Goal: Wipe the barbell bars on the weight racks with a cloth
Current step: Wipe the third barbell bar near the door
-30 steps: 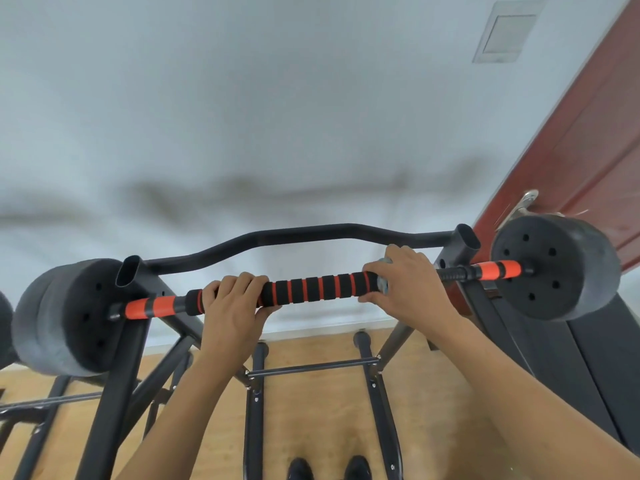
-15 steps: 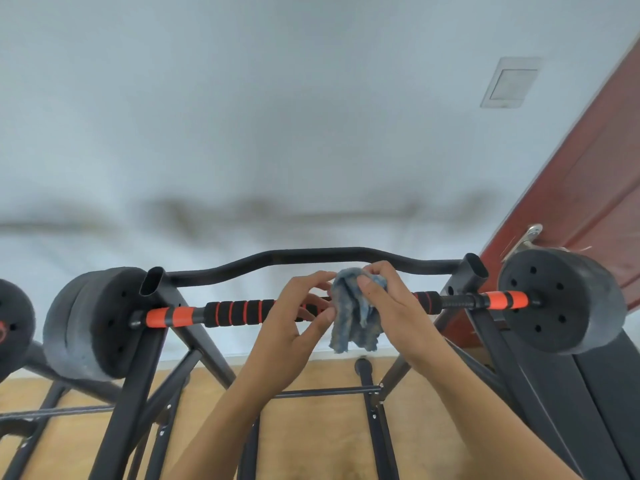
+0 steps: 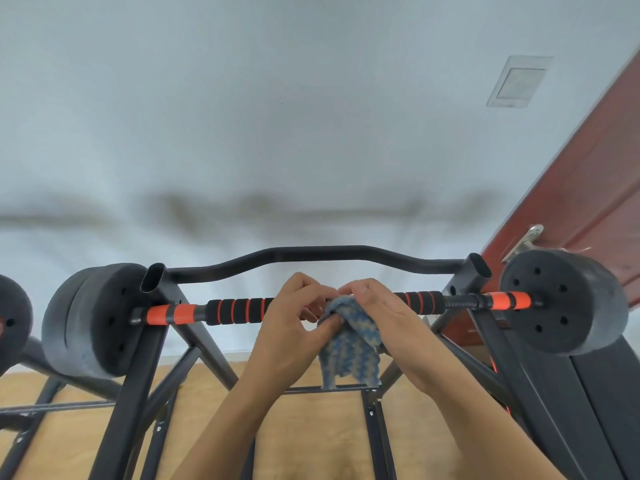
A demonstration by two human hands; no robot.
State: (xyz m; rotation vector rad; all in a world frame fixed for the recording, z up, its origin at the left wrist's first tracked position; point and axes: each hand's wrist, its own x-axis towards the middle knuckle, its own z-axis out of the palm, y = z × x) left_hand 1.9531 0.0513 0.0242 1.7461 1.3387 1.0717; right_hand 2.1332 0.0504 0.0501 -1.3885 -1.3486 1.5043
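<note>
Blue-and-cream knitted cloth (image 3: 349, 344) is held bunched at the middle of the bar (image 3: 239, 310), toward 6 o'clock in view. It is pinched by the left hand (image 3: 287, 327) at its 9 o'clock edge and the right hand (image 3: 394, 323) at 3 o'clock. If loosely gripped, it could be snagged on the foam ridges and dropped. Black foam with orange bands is seen along the bar.

Left hand (image 3: 287, 327) and right hand (image 3: 391, 330), both hands bare; forearms (image 3: 214, 427) uncovered to the lower edge, nails short

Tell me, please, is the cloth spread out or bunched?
Bunched: the cloth hangs crumpled, pinched by the left hand and right hand.
</note>
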